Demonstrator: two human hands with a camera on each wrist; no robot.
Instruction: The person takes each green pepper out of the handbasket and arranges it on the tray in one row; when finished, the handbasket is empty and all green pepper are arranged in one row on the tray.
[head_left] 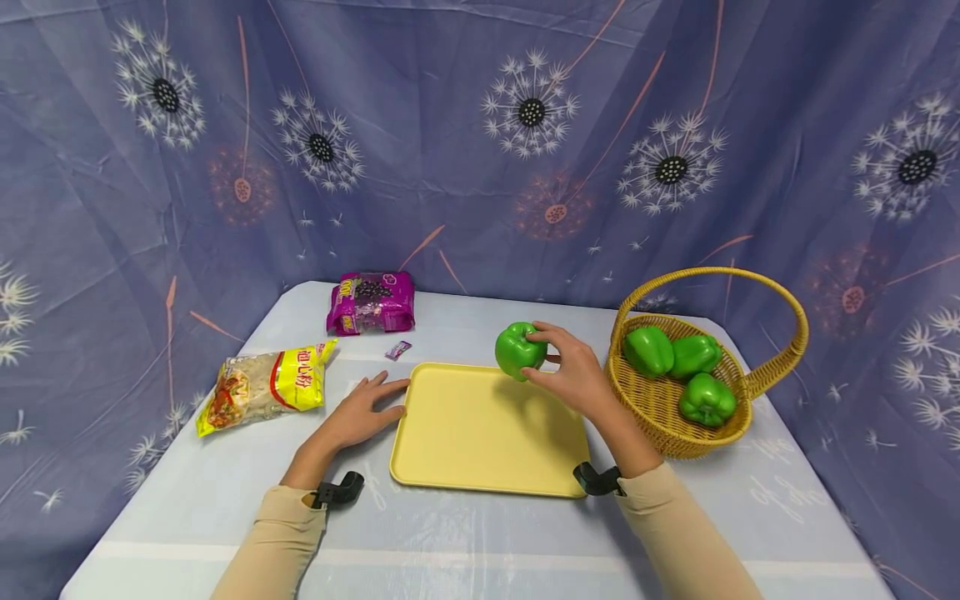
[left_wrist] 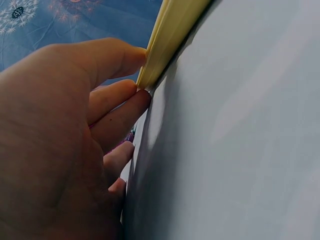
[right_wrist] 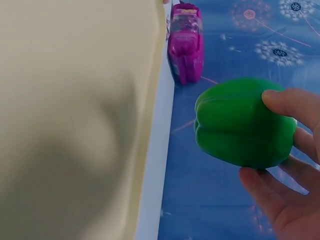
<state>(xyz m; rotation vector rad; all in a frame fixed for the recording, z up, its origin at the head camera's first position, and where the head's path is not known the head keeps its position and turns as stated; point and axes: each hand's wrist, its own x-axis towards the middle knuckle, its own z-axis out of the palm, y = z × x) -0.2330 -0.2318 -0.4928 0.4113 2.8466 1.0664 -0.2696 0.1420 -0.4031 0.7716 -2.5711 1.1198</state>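
A green bell pepper (head_left: 519, 352) is held up over the far right part of a yellow tray (head_left: 480, 433). My right hand (head_left: 573, 371) grips it between thumb and fingers. In the right wrist view the pepper (right_wrist: 240, 122) hangs apart from the tray, whose surface shows a shadow. At the tray's left edge, my left hand (head_left: 367, 412) has its fingers extended, with fingertips touching the rim. The left wrist view shows the thumb and fingertips of that hand (left_wrist: 65, 110) against the tray's side (left_wrist: 172, 37).
A wicker basket (head_left: 637, 417) with a tall handle stands at the right, with several green bell peppers (head_left: 707, 400) inside. At the left lie a yellow noodle packet (head_left: 266, 385), a purple package (head_left: 372, 303) and a small purple sachet (head_left: 398, 350). A patterned curtain (head_left: 450, 150) hangs behind the table.
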